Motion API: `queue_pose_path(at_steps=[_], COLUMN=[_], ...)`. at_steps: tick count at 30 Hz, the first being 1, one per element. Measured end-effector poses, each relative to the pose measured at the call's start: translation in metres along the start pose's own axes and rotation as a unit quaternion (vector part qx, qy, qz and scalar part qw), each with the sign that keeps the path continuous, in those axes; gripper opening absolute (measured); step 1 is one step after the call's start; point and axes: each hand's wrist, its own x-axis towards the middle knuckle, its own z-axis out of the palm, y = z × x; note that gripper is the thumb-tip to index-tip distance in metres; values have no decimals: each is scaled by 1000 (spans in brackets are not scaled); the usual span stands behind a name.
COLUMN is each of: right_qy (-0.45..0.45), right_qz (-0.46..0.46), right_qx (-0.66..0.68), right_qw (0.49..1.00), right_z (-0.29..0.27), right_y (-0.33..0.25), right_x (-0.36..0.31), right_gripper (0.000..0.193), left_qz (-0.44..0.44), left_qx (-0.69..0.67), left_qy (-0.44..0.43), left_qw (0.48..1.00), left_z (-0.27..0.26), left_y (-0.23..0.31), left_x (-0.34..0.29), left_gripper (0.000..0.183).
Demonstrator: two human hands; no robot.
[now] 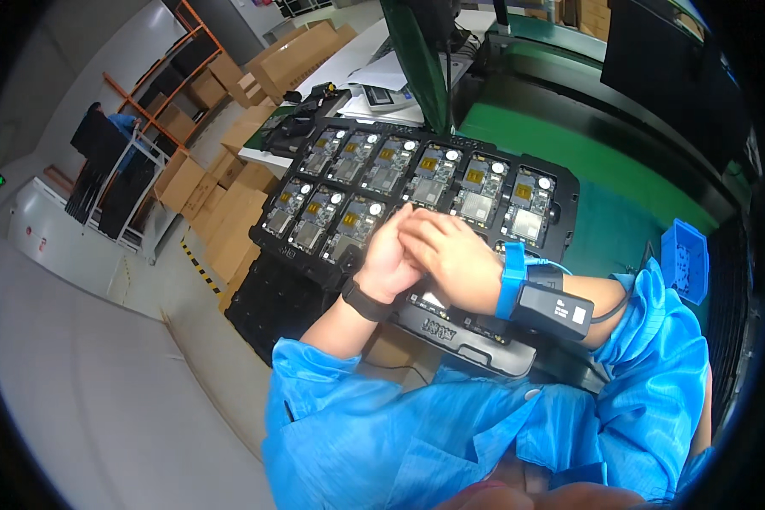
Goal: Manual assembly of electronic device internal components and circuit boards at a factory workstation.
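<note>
My left hand and my right hand are pressed together over the front middle of a black tray. The right fingers lie curled across the left ones, and whatever may be between them is hidden. Rows of small circuit boards sit in the tray's pockets, each with a round white spot; several carry a golden patch. My hands and forearms cover part of the near row. On my right wrist are a blue band and a black box with a cable; a black band circles my left wrist.
A blue bin stands at the right on the green bench. Behind the tray rises a dark green panel. More black trays lie lower left. Cardboard boxes line the floor; a person stands far left by a rack.
</note>
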Motion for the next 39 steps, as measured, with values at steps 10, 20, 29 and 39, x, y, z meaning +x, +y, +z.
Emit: queue_pose_path(at_steps=[10,20,29,39], right_qy=[-133,-296,-277,-115], right_qz=[-14,-42,-71,-89], right_qx=[-61,-93,-26,-119], right_qw=[989,950,958,982], right_z=[-38,-28,-23,-24], right_y=[16,12,10,-2], right_x=[-23,-74,-81,-79], right_gripper=[40,14,16,12], left_qz=[54,314,276,266], left_qx=[175,691,829,844], left_qy=[65,366,379,320], left_qw=[981,539,304,339], left_z=[-42,-130,-174,-201], left_y=[85,230,239,266], left_x=[13,125,145,158], left_gripper=[11,21,20,18])
